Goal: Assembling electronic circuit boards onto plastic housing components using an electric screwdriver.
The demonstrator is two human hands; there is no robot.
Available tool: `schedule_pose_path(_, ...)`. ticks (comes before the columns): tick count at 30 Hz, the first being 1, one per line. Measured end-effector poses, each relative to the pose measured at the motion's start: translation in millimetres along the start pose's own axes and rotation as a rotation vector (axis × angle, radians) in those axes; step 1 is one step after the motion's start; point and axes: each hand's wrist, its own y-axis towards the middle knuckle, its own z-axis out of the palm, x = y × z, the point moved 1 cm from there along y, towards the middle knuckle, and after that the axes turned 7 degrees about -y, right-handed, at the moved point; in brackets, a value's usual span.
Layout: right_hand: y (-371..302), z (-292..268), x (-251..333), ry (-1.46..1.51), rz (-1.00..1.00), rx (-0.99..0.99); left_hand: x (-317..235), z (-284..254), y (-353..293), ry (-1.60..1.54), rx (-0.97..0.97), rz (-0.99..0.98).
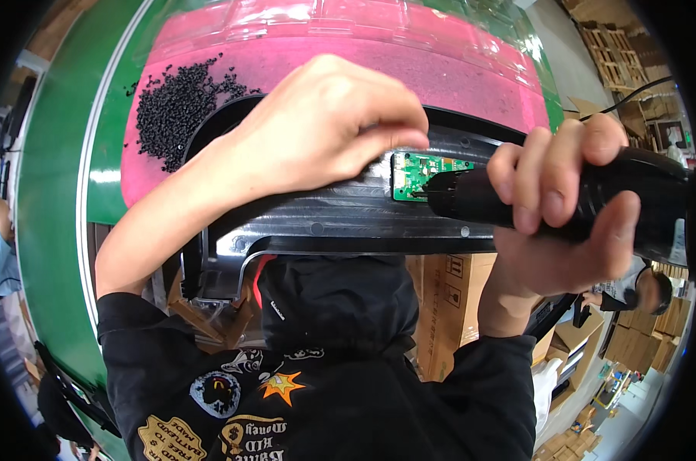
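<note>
My right hand (563,192) is wrapped round a thick black electric screwdriver (471,194), whose nose points left over a green circuit board (411,173). The tool partly covers the board, and I cannot see whether its bit touches. That board lies inside a long black plastic housing (317,219) with raised walls, which spans the table edge in front of me. Over the housing hangs my left hand (340,127), its thumb and index finger pinched just above the board's upper left corner. Whatever sits between those fingertips, if anything, is too small or blurred to tell.
A heap of small black screws (183,111) lies on the pink mat (471,84) at the left. Clear plastic trays (348,23) line the far side. Below the housing stands a cardboard box (455,300). Another person (639,288) is at the right, and a blue sleeve (1,261) shows far left.
</note>
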Motion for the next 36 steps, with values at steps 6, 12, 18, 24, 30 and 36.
schedule_pose_path(6, -3.5, 9.4, -13.3, -0.078, -0.001, -0.063, -0.4, -5.1, 1.6, 0.041, 0.013, -0.077)
schedule_pose_path(12, -6.5, 19.4, -13.0, -0.167, 0.045, 0.000, -2.4, -1.5, -0.5, 0.090, 0.070, -0.147)
schedule_pose_path(18, -2.1, 23.1, -21.5, -0.216, 0.067, 0.045, -5.1, 0.7, -2.0, 0.149, 0.083, -0.126)
schedule_pose_path(24, -3.5, 17.6, -27.7, -0.204, 0.000, 0.072, 2.5, 3.2, -6.9, 0.126, 0.106, -0.092)
schedule_pose_path(30, 1.2, 13.5, -36.7, -0.190, -0.083, 0.098, 3.9, 3.2, -6.5, 0.140, 0.150, -0.057)
schedule_pose_path(36, -0.3, 22.1, -31.0, -0.192, -0.038, 0.106, 4.0, 1.5, -8.6, 0.154, 0.190, -0.097)
